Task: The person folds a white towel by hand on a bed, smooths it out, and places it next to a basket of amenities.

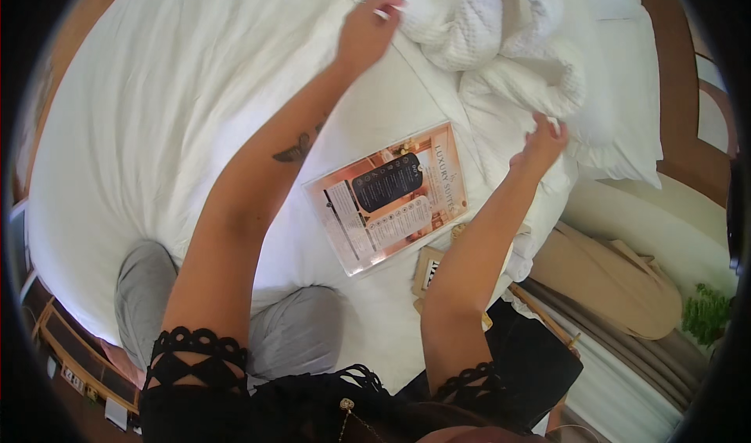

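My left hand (368,31) is over the far part of the bed, its fingers curled beside a rumpled white waffle-textured blanket (455,41). Whether fabric is pinched in those fingers I cannot tell. At the blanket's lower fold, on the right, my right hand (541,146) has its thumb and fingers apart, with nothing seen between them. A laminated printed sheet (390,199), bearing writing and icons, lies on the white duvet (176,102) between my forearms. Partly hidden by my right forearm is a small wood-framed sign (427,270).
White pillows (625,91) lie at the bed's right end by a brown headboard (675,85). Beyond the near right edge are a beige cloth (610,278), curtains (657,361) and a green plant (707,314). A wooden shelf unit (88,372) stands lower left.
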{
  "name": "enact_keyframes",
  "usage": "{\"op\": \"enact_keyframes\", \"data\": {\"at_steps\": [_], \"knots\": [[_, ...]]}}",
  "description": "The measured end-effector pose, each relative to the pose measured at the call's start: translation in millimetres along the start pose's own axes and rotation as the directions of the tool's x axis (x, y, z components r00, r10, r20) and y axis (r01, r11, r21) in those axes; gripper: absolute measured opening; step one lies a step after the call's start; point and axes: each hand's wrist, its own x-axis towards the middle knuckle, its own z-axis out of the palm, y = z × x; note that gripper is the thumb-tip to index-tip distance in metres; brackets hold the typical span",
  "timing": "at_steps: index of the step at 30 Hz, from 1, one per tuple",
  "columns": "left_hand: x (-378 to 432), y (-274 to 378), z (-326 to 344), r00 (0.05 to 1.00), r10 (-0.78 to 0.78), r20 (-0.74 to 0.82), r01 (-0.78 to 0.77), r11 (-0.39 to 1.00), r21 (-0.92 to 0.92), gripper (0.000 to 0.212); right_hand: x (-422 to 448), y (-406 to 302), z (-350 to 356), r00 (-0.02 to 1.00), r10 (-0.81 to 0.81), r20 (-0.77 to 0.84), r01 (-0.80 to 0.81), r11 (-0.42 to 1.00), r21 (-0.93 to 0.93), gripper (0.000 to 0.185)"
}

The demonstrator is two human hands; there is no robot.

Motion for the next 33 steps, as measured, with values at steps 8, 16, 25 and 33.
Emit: {"op": "enact_keyframes", "data": {"at_steps": [8, 16, 25, 33], "knots": [[8.3, 77.7, 79.9, 0.935, 0.286, 0.208, -0.317, 0.939, 0.136, 0.054, 7.6, 28.2, 45.8, 0.925, 0.304, 0.229, -0.340, 0.930, 0.138, 0.067], [32.4, 105.9, 116.3, 0.878, 0.137, 0.459, -0.249, 0.949, 0.192, 0.047, 40.3, 51.8, 50.6, 0.997, -0.035, 0.068, 0.006, 0.924, 0.383, 0.056], [30.8, 94.4, 141.9, 0.908, 0.356, 0.221, -0.394, 0.905, 0.162, 0.022, 1.2, 40.1, 44.5, 0.990, -0.078, -0.116, 0.108, 0.954, 0.279, 0.055], [35.3, 87.5, 144.2, 0.917, 0.121, 0.380, -0.292, 0.852, 0.434, 0.033, -5.4, 33.8, 48.7, 0.990, -0.031, -0.137, 0.072, 0.949, 0.307, 0.055]]}}
